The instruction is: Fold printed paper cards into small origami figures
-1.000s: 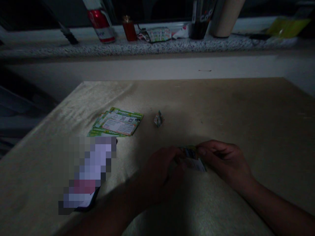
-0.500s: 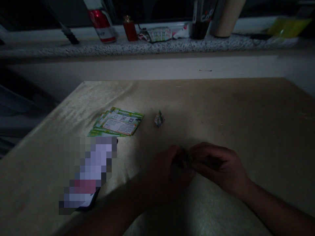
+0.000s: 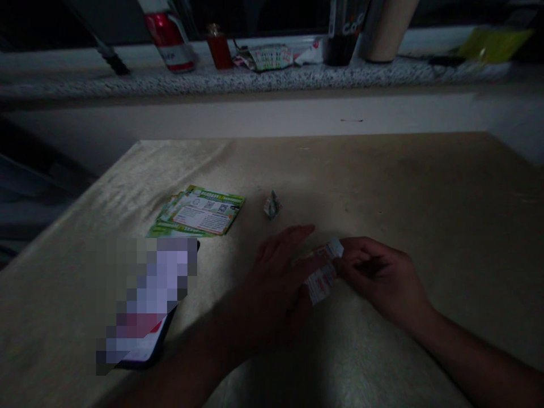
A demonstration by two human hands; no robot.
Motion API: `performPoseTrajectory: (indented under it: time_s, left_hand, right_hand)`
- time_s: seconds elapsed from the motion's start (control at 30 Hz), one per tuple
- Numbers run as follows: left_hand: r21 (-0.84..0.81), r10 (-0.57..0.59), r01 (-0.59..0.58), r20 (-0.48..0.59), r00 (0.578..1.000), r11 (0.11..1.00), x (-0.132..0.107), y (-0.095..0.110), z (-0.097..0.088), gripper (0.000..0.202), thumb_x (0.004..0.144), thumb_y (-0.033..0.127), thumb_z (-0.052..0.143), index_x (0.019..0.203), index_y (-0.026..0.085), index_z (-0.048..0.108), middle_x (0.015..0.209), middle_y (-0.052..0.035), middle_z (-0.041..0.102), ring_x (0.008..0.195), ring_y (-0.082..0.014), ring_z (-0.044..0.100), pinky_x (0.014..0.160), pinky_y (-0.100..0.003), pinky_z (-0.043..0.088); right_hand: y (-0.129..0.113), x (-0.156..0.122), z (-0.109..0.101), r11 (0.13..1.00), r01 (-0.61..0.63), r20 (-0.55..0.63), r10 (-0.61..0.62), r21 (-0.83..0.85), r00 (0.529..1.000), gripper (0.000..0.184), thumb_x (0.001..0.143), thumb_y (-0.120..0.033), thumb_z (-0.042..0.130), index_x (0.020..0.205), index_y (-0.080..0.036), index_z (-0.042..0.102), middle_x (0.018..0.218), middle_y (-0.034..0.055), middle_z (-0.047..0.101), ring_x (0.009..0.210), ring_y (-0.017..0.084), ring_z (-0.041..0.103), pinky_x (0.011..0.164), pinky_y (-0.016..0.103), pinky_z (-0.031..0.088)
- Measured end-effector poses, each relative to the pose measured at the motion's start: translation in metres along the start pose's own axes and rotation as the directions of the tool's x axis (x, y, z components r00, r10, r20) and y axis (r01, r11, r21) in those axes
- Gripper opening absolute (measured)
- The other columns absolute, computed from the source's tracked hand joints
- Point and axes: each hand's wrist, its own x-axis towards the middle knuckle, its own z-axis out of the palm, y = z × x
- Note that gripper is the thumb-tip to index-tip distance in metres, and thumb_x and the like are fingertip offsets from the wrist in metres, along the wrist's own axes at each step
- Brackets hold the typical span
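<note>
In dim light, a small printed paper slip (image 3: pixel 325 273) lies at the middle of the beige table (image 3: pixel 425 187) between my hands. My right hand (image 3: pixel 378 277) pinches its right edge with curled fingers. My left hand (image 3: pixel 276 277) rests beside it with fingers stretched flat, touching the slip's left part. A small folded paper piece (image 3: pixel 272 205) stands on the table just beyond my hands. A fanned stack of green leaflets (image 3: pixel 199 212) lies to the left of it.
A phone (image 3: pixel 148 306), its screen blurred out, lies at the front left. A speckled stone ledge (image 3: pixel 255 79) behind the table carries a red can (image 3: pixel 168 37), a red lighter (image 3: pixel 219 48), wrappers (image 3: pixel 272 56), a dark cup (image 3: pixel 346 34) and a paper roll (image 3: pixel 389 31).
The slip was bunched between both hands; now it shows as a longer unfolded strip. My left fingers have stretched out flat, and my right hand keeps its pinch.
</note>
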Motion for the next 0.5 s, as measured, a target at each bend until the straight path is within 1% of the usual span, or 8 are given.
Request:
performPoseTrajectory:
  time_s: [0.1,0.17,0.27,0.33,0.43,0.47,0.5]
  left_hand:
    - [0.03,0.088,-0.092,0.119,0.989,0.995,0.002,0.002,-0.008,0.052,0.082,0.009,0.056,0.132,0.023,0.054,0.15,-0.0092,0.045,0.142,-0.0261,0.035,0.119,-0.047,0.023]
    - [0.035,0.099,-0.107,0.188,0.977,0.994,0.002,0.002,-0.01,0.051,0.083,0.015,0.059,0.132,0.022,0.054,0.147,-0.0089,0.049,0.138,-0.026,0.04,0.12,-0.046,0.022]
    - [0.09,0.08,-0.104,0.238,0.968,0.991,0.001,0.001,-0.008,0.049,0.085,0.022,0.063,0.133,0.022,0.055,0.147,-0.0092,0.051,0.133,-0.0277,0.045,0.118,-0.048,0.022]
    - [0.122,0.079,-0.111,0.246,0.966,0.986,0.001,0.0,-0.005,0.042,0.087,0.023,0.062,0.129,0.022,0.058,0.144,-0.009,0.054,0.129,-0.028,0.048,0.117,-0.05,0.023]
    - [0.144,0.089,-0.126,0.243,0.966,0.981,0.0,0.001,0.0,0.031,0.092,0.025,0.059,0.123,0.023,0.061,0.137,-0.0092,0.059,0.122,-0.0273,0.053,0.115,-0.051,0.026]
    - [0.15,0.088,-0.127,0.239,0.967,0.981,0.0,0.002,0.001,0.029,0.094,0.026,0.058,0.122,0.023,0.061,0.135,-0.0095,0.06,0.12,-0.0269,0.054,0.113,-0.051,0.028]
    - [0.156,0.087,-0.125,0.233,0.969,0.98,0.001,0.003,0.003,0.027,0.095,0.026,0.057,0.121,0.022,0.062,0.133,-0.0099,0.061,0.118,-0.0267,0.055,0.112,-0.05,0.029]
  right_hand:
    - [0.004,0.001,0.0,1.0,-0.014,-0.021,0.013,-0.003,1.0,0.025,0.08,-0.023,0.072,0.104,-0.02,0.067,0.062,-0.0026,0.069,0.054,0.012,0.065,0.051,0.022,0.053]
    - [0.006,0.002,-0.001,0.999,-0.01,-0.012,0.009,-0.04,1.0,0.029,0.082,-0.024,0.07,0.11,-0.019,0.064,0.063,-0.0029,0.068,0.054,0.012,0.064,0.051,0.023,0.052]
    - [0.006,0.003,-0.003,0.992,0.024,0.026,-0.021,-0.125,0.999,0.034,0.085,-0.024,0.067,0.118,-0.019,0.06,0.066,-0.0025,0.069,0.056,0.013,0.064,0.053,0.023,0.052]
    - [0.006,0.004,-0.005,0.981,0.057,0.061,-0.047,-0.185,0.997,0.028,0.087,-0.024,0.066,0.114,-0.02,0.06,0.069,-0.0015,0.07,0.058,0.013,0.065,0.055,0.023,0.052]
    - [0.006,0.004,-0.008,0.952,0.122,0.124,-0.09,-0.28,0.988,0.007,0.089,-0.025,0.064,0.095,-0.021,0.063,0.07,0.0002,0.07,0.06,0.013,0.065,0.054,0.024,0.051]
    - [0.006,0.005,-0.009,0.942,0.14,0.151,-0.097,-0.305,0.984,0.004,0.09,-0.025,0.063,0.09,-0.021,0.064,0.07,0.0006,0.07,0.06,0.014,0.065,0.054,0.024,0.05]
    - [0.006,0.005,-0.01,0.934,0.153,0.178,-0.1,-0.322,0.979,0.005,0.09,-0.025,0.063,0.086,-0.021,0.064,0.07,0.001,0.07,0.06,0.014,0.065,0.054,0.024,0.05]
